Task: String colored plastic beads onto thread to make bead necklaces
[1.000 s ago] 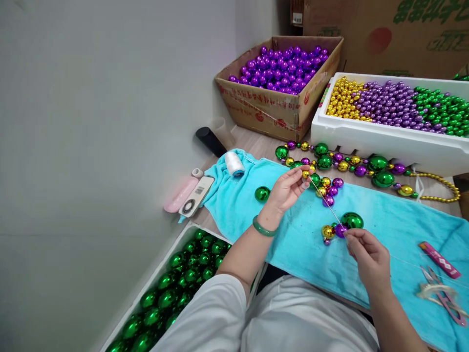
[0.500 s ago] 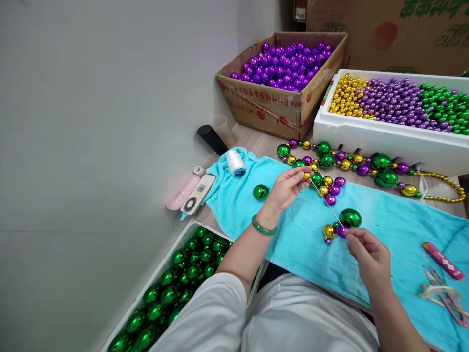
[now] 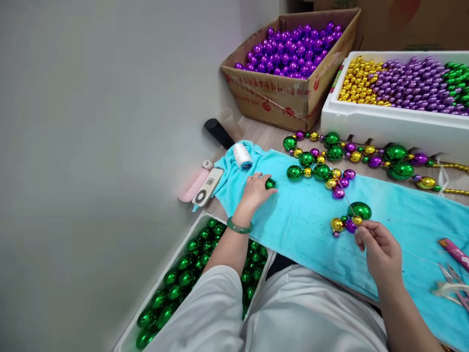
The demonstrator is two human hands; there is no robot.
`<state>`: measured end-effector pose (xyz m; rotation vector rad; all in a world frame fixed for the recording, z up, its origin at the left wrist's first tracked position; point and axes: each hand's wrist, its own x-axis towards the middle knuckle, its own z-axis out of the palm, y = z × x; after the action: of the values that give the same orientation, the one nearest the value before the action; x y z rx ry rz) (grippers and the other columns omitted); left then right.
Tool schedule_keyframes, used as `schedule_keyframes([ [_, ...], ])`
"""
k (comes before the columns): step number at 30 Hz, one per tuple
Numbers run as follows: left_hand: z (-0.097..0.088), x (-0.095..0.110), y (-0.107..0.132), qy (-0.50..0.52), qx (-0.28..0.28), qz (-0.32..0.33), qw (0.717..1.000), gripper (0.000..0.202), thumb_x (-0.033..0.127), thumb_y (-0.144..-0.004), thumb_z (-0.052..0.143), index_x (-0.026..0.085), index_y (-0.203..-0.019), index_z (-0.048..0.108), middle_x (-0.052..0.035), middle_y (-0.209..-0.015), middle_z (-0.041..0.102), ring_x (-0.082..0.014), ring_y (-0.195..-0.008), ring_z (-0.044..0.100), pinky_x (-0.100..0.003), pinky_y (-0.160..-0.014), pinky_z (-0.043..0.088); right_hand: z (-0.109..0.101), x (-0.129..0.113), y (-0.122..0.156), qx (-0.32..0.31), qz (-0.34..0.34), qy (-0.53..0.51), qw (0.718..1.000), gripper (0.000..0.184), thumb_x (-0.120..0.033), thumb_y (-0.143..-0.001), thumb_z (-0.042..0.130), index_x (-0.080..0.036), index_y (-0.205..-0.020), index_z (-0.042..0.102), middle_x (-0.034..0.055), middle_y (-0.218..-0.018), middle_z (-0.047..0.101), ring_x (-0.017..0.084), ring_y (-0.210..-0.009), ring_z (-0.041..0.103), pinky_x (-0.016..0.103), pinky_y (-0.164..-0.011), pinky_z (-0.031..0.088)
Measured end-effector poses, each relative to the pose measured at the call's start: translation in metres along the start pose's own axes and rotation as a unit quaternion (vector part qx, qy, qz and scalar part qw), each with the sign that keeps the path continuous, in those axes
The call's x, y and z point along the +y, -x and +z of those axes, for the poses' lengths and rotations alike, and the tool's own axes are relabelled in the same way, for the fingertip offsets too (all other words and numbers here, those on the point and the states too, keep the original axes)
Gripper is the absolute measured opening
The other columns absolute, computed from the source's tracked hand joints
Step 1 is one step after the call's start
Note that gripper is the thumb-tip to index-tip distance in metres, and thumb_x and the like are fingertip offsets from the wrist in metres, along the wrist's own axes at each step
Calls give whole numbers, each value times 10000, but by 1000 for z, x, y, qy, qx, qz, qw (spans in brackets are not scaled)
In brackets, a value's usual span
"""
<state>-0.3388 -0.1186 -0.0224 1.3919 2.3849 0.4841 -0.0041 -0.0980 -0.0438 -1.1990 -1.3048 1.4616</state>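
Nearest, the right hand pinches a thin needle next to a gold bead, over the turquoise towel; farther out, the left hand curls around a green bead towards the towel's left end, how firmly I cannot tell; beyond lies a beaded garland

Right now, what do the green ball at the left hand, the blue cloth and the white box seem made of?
Green ball: probably plastic, glossy, showing bright highlights. Blue cloth: likely towelling, matte, softly creased. White box: perhaps foam, matte, thick-walled.
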Motion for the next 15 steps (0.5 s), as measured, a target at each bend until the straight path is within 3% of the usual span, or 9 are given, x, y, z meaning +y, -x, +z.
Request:
schedule_keyframes([
  [2,4,-10,7,19,-33,-4,999,561,278,-713,722,162,-1244,582,-139,-1184,564,-303,-1144,512,-456,-1033,373,0,1,1,-8,0,3,1000,167,-347,-839,641,-182,-867,627,-11,-595,532,108,-532,469,233,-462,370],
  [5,9,-7,14,152,24,20,988,592,277,-712,725,180,-1262,528,-109,-1238,547,-255,-1179,502,-397,-1051,369,2,0,3,-29,-6,22,999,160,-346,-843,635,-186,-860,633,-11,-596,527,104,-529,460,230,-462,365],
  [7,11,2,16,266,59,29,962,599,303,-679,762,197,-1220,527,-83,-1232,554,-229,-1141,523,-361,-1008,402,4,-2,4,-44,-7,42,998,164,-347,-838,638,-183,-852,639,-11,-590,520,104,-527,452,232,-467,366],
  [10,14,20,16,397,39,46,916,609,309,-621,814,214,-1164,555,-49,-1151,583,-183,-978,569,-297,-867,461,7,-2,5,-55,-3,58,997,179,-355,-823,647,-177,-843,648,-11,-578,512,109,-520,446,236,-459,357],
  [12,16,31,17,441,25,67,895,625,289,-604,830,228,-1169,569,-47,-1165,580,-175,-963,568,-279,-844,463,7,-2,6,-56,1,58,997,183,-359,-817,650,-178,-846,653,-15,-574,505,106,-514,435,232,-449,340],
  [15,20,45,18,452,22,95,886,627,270,-610,831,251,-1187,587,-57,-1226,562,-199,-1048,550,-285,-882,458,7,-2,6,-55,6,54,997,186,-361,-810,655,-180,-852,659,-17,-581,505,102,-518,429,230,-454,334],
])
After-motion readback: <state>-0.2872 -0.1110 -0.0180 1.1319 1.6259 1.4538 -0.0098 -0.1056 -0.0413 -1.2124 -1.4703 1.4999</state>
